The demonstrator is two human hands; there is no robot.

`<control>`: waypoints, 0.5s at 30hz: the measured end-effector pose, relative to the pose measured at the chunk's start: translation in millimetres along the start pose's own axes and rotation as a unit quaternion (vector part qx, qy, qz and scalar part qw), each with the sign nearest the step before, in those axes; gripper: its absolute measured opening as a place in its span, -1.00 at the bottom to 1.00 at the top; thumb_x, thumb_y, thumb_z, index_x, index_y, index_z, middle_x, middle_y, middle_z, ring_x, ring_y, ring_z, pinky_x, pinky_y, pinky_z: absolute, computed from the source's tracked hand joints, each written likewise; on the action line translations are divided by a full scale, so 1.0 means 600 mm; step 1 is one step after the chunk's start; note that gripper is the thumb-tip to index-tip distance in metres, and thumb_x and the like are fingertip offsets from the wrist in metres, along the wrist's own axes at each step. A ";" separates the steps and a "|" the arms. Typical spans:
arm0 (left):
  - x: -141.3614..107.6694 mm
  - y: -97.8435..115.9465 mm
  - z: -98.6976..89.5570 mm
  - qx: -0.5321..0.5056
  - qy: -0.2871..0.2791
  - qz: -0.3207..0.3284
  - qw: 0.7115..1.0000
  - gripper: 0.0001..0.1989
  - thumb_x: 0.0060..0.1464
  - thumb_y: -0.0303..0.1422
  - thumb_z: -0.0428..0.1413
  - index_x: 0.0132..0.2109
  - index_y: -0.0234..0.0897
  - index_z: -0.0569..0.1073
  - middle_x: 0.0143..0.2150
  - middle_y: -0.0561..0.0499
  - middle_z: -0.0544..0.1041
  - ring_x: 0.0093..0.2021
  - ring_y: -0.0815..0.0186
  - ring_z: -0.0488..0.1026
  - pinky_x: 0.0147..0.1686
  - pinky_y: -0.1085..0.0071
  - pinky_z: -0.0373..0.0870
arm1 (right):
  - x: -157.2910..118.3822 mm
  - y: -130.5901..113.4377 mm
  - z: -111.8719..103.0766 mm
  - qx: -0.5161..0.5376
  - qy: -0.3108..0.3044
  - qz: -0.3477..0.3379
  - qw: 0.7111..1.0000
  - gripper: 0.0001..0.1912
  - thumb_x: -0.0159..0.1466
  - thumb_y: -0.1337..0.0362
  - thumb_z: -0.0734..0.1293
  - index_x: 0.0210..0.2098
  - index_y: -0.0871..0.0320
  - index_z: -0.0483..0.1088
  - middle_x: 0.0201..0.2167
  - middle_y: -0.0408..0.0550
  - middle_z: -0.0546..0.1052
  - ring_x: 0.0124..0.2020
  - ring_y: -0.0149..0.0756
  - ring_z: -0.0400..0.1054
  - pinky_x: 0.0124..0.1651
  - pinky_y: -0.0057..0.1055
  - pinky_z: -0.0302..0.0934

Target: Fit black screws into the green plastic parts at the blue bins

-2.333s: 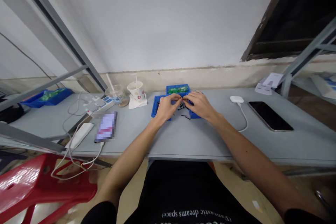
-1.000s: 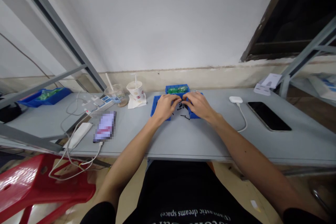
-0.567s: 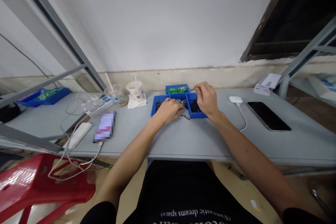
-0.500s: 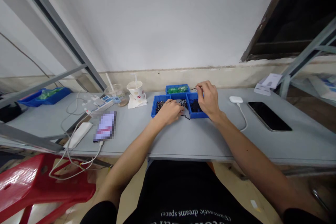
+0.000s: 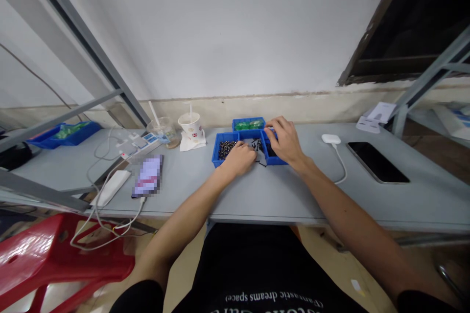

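Observation:
Two blue bins sit side by side in front of me, with a third behind them. The left bin (image 5: 215,155) holds many small dark pieces with shiny parts. Black pieces fill the right bin (image 5: 276,161), partly covered by my right hand (image 5: 287,141). That hand hovers over it with thumb and fingers bent together; what they hold is hidden. My left hand (image 5: 240,158) rests between the bins, fingers curled down by loose thin black pieces (image 5: 256,145) on the table. Its fingertips are hidden. Green clear packets (image 5: 249,125) lie in the back bin (image 5: 251,134).
Left on the table (image 5: 191,186) are a paper cup (image 5: 191,127), a clear cup (image 5: 166,133), a power strip (image 5: 144,146) and a phone (image 5: 148,176) on a cable. To the right lie a white charger case (image 5: 331,140) and a black phone (image 5: 377,162). A red stool (image 5: 40,254) stands lower left.
My right hand has shifted left toward the back bin, and the thin dark piece seen at its fingertips no longer shows. The left hand has barely moved.

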State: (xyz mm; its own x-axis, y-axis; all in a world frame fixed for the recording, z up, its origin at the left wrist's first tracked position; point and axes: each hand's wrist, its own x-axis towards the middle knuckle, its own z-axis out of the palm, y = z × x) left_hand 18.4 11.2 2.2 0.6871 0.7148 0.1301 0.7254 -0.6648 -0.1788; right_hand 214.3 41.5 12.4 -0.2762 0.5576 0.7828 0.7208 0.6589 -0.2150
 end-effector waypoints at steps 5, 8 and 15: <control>-0.003 -0.013 0.004 -0.001 0.044 -0.025 0.999 -0.80 0.24 -0.58 0.07 -0.03 -0.35 0.49 -0.02 -0.19 0.61 0.04 0.05 0.51 0.08 0.16 0.31 | -0.001 0.001 0.002 0.030 -0.064 -0.040 0.997 -0.77 0.51 0.21 0.16 -0.20 0.08 0.40 -0.21 0.05 0.56 -0.12 -0.06 0.40 0.01 -0.10 0.22; -0.003 -0.030 0.002 -0.050 0.093 -0.077 0.991 -0.80 0.34 -0.56 -0.02 0.01 -0.31 0.42 -0.09 -0.14 0.60 -0.01 0.08 0.50 0.05 0.18 0.31 | -0.002 0.003 0.004 0.053 -0.094 -0.068 0.992 -0.78 0.51 0.21 0.19 -0.22 0.08 0.42 -0.24 0.04 0.57 -0.13 -0.06 0.39 0.01 -0.11 0.24; -0.004 -0.051 -0.007 -0.131 0.163 -0.099 0.973 -0.83 0.47 -0.42 -0.09 -0.05 -0.23 0.39 -0.10 -0.09 0.59 -0.02 0.12 0.51 0.05 0.20 0.33 | -0.008 0.008 0.017 0.062 -0.100 -0.107 0.987 -0.84 0.48 0.21 0.27 -0.07 0.09 0.46 -0.16 0.06 0.60 -0.10 -0.05 0.42 0.04 -0.11 0.26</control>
State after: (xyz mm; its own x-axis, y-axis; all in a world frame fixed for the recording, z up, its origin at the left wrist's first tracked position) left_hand -5.3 29.0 11.5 0.4783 0.7564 0.4463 0.8015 -0.5836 0.1301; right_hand 212.4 47.4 1.7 -0.5424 0.4798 0.6896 0.5532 0.8218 -0.1367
